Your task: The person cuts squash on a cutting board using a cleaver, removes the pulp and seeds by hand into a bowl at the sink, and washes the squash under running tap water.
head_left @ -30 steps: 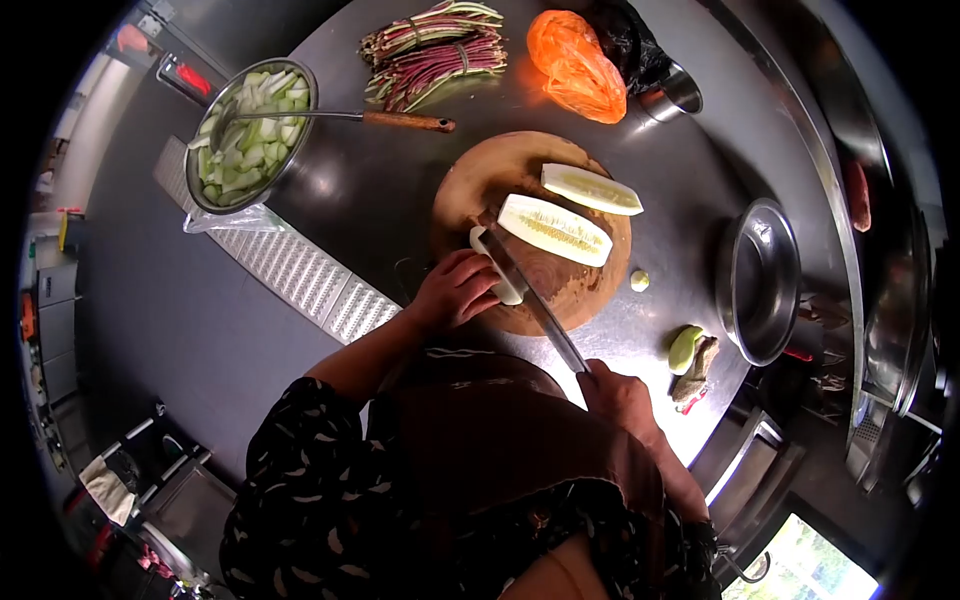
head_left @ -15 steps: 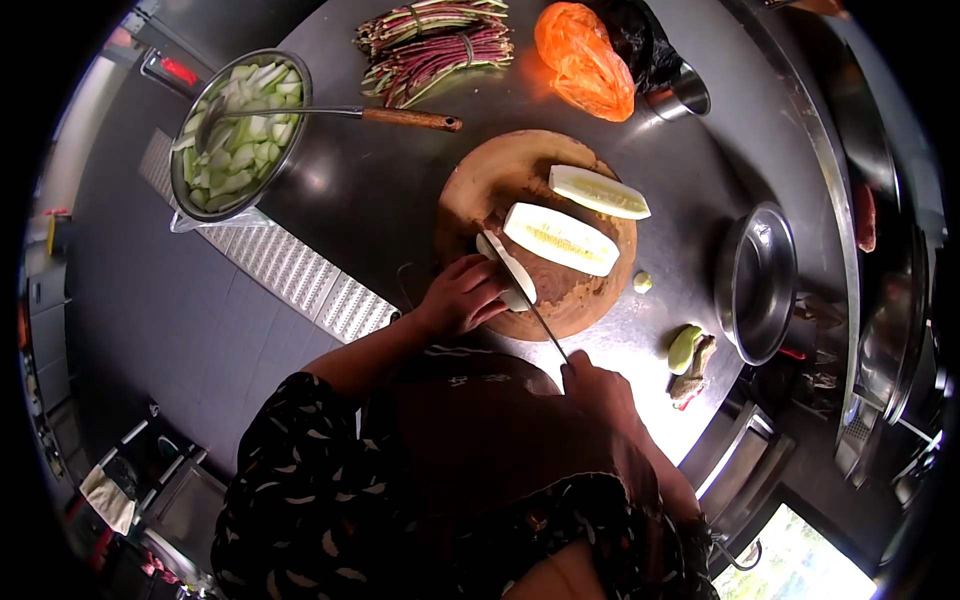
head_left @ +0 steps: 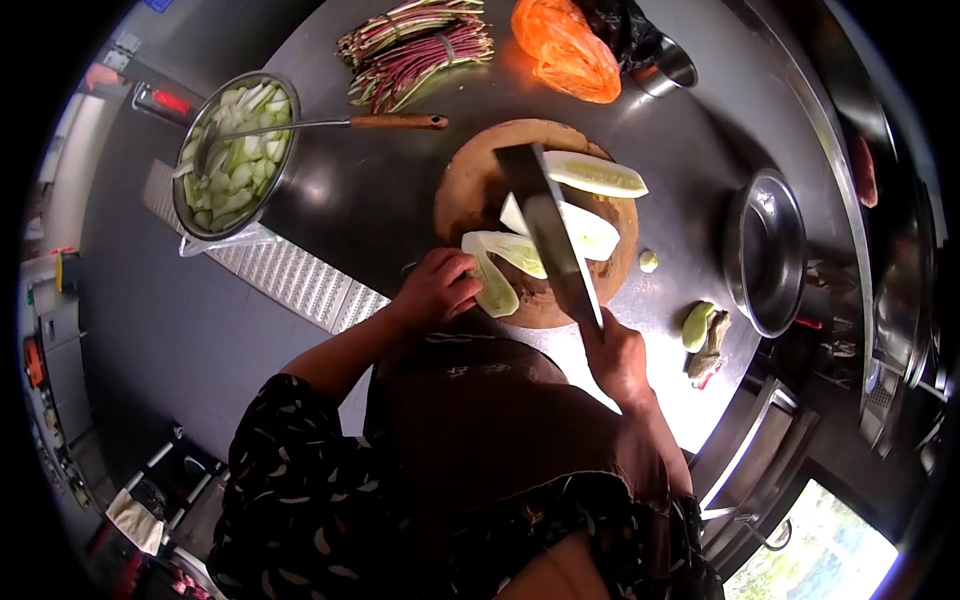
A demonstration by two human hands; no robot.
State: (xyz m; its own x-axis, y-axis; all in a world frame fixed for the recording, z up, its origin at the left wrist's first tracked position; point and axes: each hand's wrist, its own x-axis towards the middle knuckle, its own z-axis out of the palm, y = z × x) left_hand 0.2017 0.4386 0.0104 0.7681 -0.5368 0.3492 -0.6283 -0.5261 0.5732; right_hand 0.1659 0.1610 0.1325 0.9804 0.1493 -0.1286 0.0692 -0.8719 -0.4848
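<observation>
My right hand [head_left: 616, 355] grips the handle of a cleaver [head_left: 562, 250], whose broad blade slants up and left over the round wooden chopping board [head_left: 465, 180]. At the board's left edge my left hand [head_left: 437, 286] has its fingers curled against a pale gourd piece [head_left: 497, 293], lying cut face up. A second cut piece [head_left: 518, 252] touches it and reaches toward the blade. Behind the cleaver, a larger gourd piece [head_left: 597, 236] is partly hidden. Another long piece [head_left: 603, 176] with a seedy face lies at the back of the board.
Sliced gourd fills a metal bowl [head_left: 287, 140] at left, with a wooden-handled ladle [head_left: 390, 121] across it. Bundled long beans [head_left: 420, 55], an orange bag [head_left: 570, 50] and a metal cup [head_left: 668, 68] stand behind. At right are an metal basin [head_left: 768, 255] and gourd scraps [head_left: 698, 328].
The cleaver has come up and right from the gourd piece, its blade now turned flat to view. That piece now lies as two parts, spread apart. My left hand has shifted slightly left.
</observation>
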